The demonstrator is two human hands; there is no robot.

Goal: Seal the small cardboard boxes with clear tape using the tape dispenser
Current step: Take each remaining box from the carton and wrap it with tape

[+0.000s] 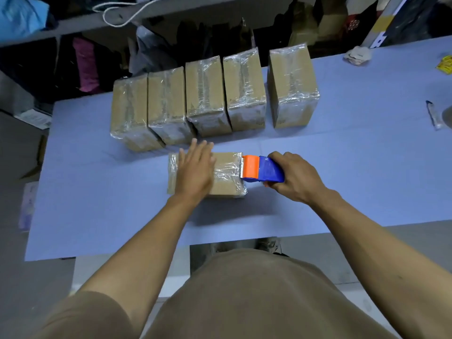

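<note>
Lying flat near the middle of the blue desk — small cardboard box, partly wrapped in clear tape across its top and at both ends. Pressed down on its left half by the left hand, fingers straight and spread, palm flat. Touched at its right edge by the orange head of the tape dispenser, blue body pointing right, gripped by the right hand with fingers curled round the handle. Beyond the box, well apart — row of five taped boxes standing on edge, four close together, the fifth set slightly to the right. At the far right of the desk, crumpled paper and a small yellow packet.
</note>
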